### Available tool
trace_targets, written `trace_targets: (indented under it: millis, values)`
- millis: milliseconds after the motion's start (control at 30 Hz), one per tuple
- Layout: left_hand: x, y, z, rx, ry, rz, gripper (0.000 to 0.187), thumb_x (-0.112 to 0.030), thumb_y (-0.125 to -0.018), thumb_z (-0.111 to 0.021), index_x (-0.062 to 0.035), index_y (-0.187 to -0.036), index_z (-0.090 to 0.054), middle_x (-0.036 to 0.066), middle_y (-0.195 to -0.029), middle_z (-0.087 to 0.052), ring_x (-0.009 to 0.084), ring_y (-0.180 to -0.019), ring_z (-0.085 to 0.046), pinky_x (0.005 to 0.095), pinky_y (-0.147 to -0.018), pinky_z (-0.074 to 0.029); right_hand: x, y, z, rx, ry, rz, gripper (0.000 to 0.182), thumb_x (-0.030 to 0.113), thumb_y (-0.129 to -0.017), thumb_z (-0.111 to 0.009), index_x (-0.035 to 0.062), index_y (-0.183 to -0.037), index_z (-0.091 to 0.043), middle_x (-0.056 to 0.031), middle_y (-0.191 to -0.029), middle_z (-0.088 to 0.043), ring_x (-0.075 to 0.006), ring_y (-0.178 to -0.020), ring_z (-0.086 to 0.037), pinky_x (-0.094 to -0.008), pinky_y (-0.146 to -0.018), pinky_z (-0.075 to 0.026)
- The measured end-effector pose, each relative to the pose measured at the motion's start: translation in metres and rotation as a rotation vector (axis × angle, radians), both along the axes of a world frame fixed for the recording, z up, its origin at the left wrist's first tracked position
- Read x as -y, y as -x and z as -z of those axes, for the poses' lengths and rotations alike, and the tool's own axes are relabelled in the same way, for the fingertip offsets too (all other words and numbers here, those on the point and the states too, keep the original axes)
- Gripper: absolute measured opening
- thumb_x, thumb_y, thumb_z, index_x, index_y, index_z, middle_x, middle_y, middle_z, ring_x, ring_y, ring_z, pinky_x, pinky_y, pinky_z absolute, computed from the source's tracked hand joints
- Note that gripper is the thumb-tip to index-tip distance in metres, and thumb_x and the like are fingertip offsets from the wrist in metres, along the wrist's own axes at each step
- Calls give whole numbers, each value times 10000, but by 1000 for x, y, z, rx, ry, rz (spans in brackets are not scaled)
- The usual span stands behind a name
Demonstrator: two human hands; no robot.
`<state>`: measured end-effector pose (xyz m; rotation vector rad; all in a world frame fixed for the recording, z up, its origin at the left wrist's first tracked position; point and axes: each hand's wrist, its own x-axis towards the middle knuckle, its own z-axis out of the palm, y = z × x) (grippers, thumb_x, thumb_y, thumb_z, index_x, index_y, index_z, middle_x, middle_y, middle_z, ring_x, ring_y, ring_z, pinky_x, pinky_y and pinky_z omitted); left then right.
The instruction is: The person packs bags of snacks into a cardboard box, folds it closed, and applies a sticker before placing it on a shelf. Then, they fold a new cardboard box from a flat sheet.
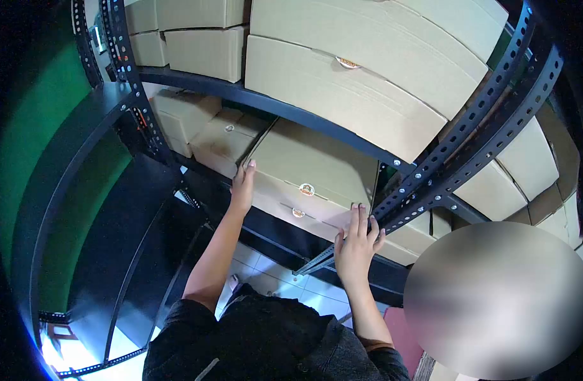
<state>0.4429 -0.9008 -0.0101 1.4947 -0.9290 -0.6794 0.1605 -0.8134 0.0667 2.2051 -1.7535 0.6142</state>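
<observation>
A wide cardboard box point(317, 155) with a flat lid sits on the lower shelf, a round sticker on its lid edge and another on the front face below. At its front left corner is my left hand point(242, 190), fingers stretched up along the edge and partly hidden behind one another. My right hand point(356, 251) lies against the front right corner, fingers spread and pointing up. Both hands touch the box, with its front between them.
Larger cartons point(348, 82) fill the shelf above. Smaller boxes point(209, 143) stand left of the wide box. A perforated metal upright point(444, 162) rises close by my right hand. Empty-looking black shelving point(132, 235) is at left; a blurred oval point(501, 298) covers the lower right.
</observation>
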Motion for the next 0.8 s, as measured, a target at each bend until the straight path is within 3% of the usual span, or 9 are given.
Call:
trace_targets:
  millis: [100, 267, 400, 600, 700, 767, 800]
  values:
    - [-7, 2, -7, -13, 30, 26, 693, -587, -915, -381, -95, -1403, -380, 200, -1407, -420, 392, -1322, -335, 484, -1098, -175, -2, 0, 0, 27, -31, 3, 649, 183, -832, -565, 72, -1426, -330, -113, -1438, -370, -357, -1240, -390, -558, -1064, -181]
    - [-6, 1, -1, 16, -46, -14, 706, -616, -910, -357, -125, -1416, -371, 195, -1417, -410, 383, -1343, -312, 606, -1080, -78, -2, 1, 2, 50, -18, -13, 658, 170, -828, -576, 84, -1428, -320, -117, -1427, -377, -348, -1226, -385, -535, -1073, -161]
    - [-9, 5, -10, 38, -97, -32, 695, -604, -916, -363, -122, -1416, -371, 189, -1410, -421, 379, -1339, -323, 624, -1072, -72, -1, 5, 5, 22, -8, -14, 666, 180, -827, -576, 71, -1431, -319, -112, -1442, -366, -343, -1221, -398, -546, -1055, -193]
    - [-15, 6, -17, 20, -25, 18, 678, -598, -922, -354, -117, -1398, -395, 176, -1386, -456, 377, -1318, -356, 576, -1087, -107, -1, 6, 5, 41, -14, -38, 679, 164, -819, -585, 72, -1434, -314, -113, -1447, -355, -334, -1215, -401, -543, -1050, -202]
    - [-22, 18, -21, 119, -72, -18, 639, -551, -948, -332, -131, -1428, -349, 195, -1428, -379, 380, -1336, -311, 545, -1090, -133, -3, 5, 7, 113, -25, -61, 682, 141, -805, -595, 80, -1428, -324, -131, -1466, -329, -371, -1199, -389, -540, -1053, -201]
    - [-33, 43, -20, 542, 111, -383, 611, -490, -967, -336, -148, -1469, -271, 238, -1471, -238, 397, -1360, -225, 538, -1088, -136, -4, 3, 14, 176, -11, -73, 714, 140, -796, -609, 95, -1442, -307, -167, -1509, -248, -419, -1263, -323, -555, -1055, -192]
    - [-43, 50, -23, 588, 156, -319, 614, -429, -973, -350, -139, -1492, -198, 279, -1480, -111, 449, -1362, -144, 551, -1092, -109, -6, 2, 18, 178, -9, -68, 714, 140, -796, -609, 95, -1442, -307, -167, -1509, -248, -419, -1263, -323, -555, -1055, -192]
